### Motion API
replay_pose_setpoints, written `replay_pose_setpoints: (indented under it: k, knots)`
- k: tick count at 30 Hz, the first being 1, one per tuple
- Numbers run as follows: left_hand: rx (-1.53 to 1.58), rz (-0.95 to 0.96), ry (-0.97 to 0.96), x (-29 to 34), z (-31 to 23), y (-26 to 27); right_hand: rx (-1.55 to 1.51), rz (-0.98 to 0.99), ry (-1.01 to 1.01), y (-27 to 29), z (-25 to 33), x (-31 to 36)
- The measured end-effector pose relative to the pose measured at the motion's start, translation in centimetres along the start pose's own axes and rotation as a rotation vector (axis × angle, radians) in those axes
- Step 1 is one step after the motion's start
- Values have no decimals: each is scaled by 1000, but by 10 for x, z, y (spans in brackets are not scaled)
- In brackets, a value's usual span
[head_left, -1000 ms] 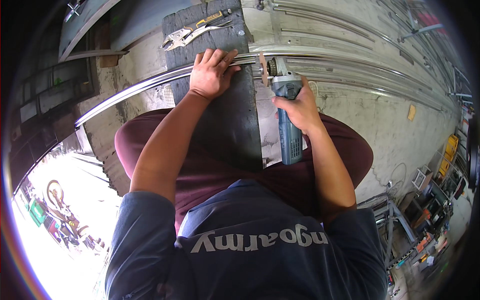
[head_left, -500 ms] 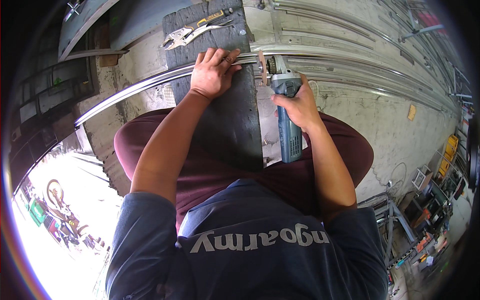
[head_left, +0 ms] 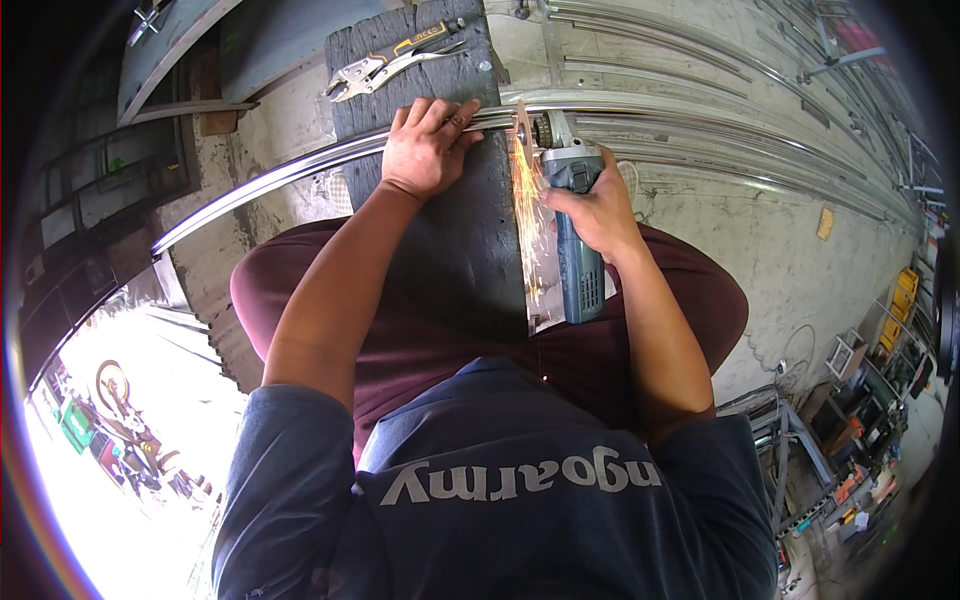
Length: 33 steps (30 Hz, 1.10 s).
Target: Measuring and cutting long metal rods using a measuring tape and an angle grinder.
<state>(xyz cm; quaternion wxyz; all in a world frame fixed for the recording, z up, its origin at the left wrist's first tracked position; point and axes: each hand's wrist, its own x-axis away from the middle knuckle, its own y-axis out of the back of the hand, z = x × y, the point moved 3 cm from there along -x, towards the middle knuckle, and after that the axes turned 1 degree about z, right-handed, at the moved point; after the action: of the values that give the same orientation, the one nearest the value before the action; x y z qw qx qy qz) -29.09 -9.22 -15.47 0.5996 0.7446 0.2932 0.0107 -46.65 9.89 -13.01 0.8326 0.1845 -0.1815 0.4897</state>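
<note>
Shiny metal tubes (head_left: pixel 285 172) lie across a dark wooden plank (head_left: pixel 455 235). My left hand (head_left: pixel 425 145) is closed over them near the plank's right edge, pressing them against the wood. In my right hand (head_left: pixel 598 205) is a blue-green angle grinder (head_left: pixel 580 262), its fingers wrapped round the body. The thin brown cutting disc (head_left: pixel 522 122) touches the tubes just right of the plank. Orange sparks (head_left: pixel 526 205) stream from the contact toward my lap. Locking pliers (head_left: pixel 395 65) rest on the plank's far end, beyond my left hand.
Several long metal tubes (head_left: pixel 720 165) lie on the concrete floor to the right. A yellow case (head_left: pixel 898 308) and cluttered tools stand at the far right. At the upper left are metal panels (head_left: pixel 170 50). My knees in dark red trousers (head_left: pixel 690 285) flank the plank.
Sparks now spray from the disc down along the plank's right edge, where there were none before. Both hands and the grinder have stayed almost in place.
</note>
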Motion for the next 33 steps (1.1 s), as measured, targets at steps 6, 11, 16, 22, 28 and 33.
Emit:
replay_pose_setpoints:
  k: [6,11,16,22,28,33]
  knots:
    - [-11,17,11,1,0,0,-10,23,0,0,-3,-2]
    - [-17,15,16,2,1,-1,16,8,16,1,-3,-4]
    - [14,14,21,1,0,-1,0,21,2,0,7,-2]
    - [6,11,19,1,0,1,-4,18,5,0,5,-3]
    - [8,13,20,1,0,1,7,14,14,0,1,-4]
    - [-15,29,21,2,0,0,23,-3,17,0,0,-4]
